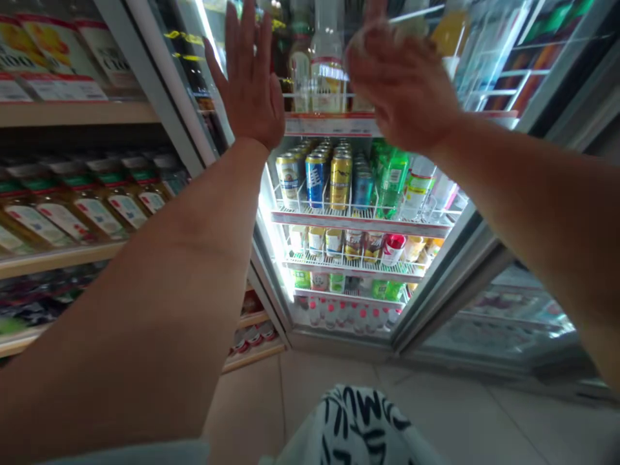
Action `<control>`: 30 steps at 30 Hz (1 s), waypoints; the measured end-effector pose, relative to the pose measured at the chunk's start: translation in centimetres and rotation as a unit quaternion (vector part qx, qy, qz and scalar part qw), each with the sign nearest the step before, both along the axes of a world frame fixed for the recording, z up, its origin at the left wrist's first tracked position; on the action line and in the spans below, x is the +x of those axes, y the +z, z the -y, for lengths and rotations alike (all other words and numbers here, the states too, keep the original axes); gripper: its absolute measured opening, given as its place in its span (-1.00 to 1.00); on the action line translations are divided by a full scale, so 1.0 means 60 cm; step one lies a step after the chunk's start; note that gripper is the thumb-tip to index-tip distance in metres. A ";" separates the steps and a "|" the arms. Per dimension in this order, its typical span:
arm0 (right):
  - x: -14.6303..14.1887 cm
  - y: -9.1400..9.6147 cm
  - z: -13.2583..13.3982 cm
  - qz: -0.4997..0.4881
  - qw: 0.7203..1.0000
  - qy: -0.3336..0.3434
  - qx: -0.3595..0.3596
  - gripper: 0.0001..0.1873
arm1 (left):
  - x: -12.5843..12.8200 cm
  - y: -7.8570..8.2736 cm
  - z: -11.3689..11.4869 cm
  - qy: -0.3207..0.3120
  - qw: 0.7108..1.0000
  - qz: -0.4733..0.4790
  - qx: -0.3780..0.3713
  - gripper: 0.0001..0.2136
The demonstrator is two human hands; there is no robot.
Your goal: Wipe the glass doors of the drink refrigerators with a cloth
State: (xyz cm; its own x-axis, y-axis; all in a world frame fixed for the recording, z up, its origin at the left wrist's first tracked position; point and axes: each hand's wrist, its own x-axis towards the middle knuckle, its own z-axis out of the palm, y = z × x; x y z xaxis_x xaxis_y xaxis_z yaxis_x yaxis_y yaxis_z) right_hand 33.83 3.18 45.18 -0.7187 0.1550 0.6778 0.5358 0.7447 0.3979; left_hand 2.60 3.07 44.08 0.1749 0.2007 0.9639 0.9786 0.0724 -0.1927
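Standing apart before the lit cooler (339, 340), the left hand (252, 93) and the right hand (404, 87) flanked a clear bottle (327, 68) on its upper shelf (334, 124). The left was raised flat and outstretched, to the bottle's left; the right was blurred on the other side, and whether it gripped anything I could not tell. Below them, cans (316, 179) stood in rows beside green bottles (393, 177).

Amber bottles (80, 203) on tan shelf (62, 256), pale floor tiles (247, 407)
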 end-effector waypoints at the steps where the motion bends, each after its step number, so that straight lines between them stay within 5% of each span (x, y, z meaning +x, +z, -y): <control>1: 0.014 0.005 -0.001 -0.057 0.998 -0.018 0.035 -0.39 | 0.001 0.001 -0.001 0.018 1.000 0.007 -0.015 -0.35; 4: 0.051 -0.010 -0.007 -0.116 0.990 -0.028 0.070 -0.45 | 0.008 -0.002 0.007 0.053 0.998 0.006 -0.023 -0.37; 9: 0.106 -0.046 -0.019 0.054 0.998 0.011 -0.022 -0.47 | 0.017 -0.014 0.026 0.029 0.999 -0.024 0.024 -0.47; 12: 0.152 -0.042 -0.033 -0.083 0.995 0.000 0.047 -0.44 | 0.014 -0.014 0.026 0.018 0.999 -0.017 0.023 -0.45; 15: 0.193 -0.066 -0.048 -0.260 0.962 -0.002 0.078 -0.41 | 0.014 -0.012 0.026 -0.007 1.000 -0.009 0.014 -0.45; 20: 0.235 -0.089 -0.058 -0.278 0.954 0.053 -0.104 -0.57 | 0.026 -0.016 0.037 -0.098 0.995 0.017 0.021 -0.41; 24: 0.251 -0.068 -0.062 -0.378 0.925 0.014 0.037 -0.41 | 0.027 -0.016 0.038 -0.065 0.998 0.004 0.026 -0.40; 27: 0.246 -0.123 -0.060 -0.476 0.878 0.017 0.051 -0.43 | 0.019 -0.013 0.034 -0.011 1.000 -0.019 0.018 -0.42; 30: 0.246 -0.199 -0.063 -0.502 0.864 0.017 0.030 -0.54 | 0.016 -0.013 0.033 0.040 0.999 -0.035 0.008 -0.44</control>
State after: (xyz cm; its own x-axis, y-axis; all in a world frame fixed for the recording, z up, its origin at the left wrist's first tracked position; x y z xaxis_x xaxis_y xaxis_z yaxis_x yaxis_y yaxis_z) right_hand 48.56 6.96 33.27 0.2333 0.0887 0.9684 0.6111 0.7612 -0.2169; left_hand 3.55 1.08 43.32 0.2265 0.2016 0.9529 0.9535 0.1537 -0.2591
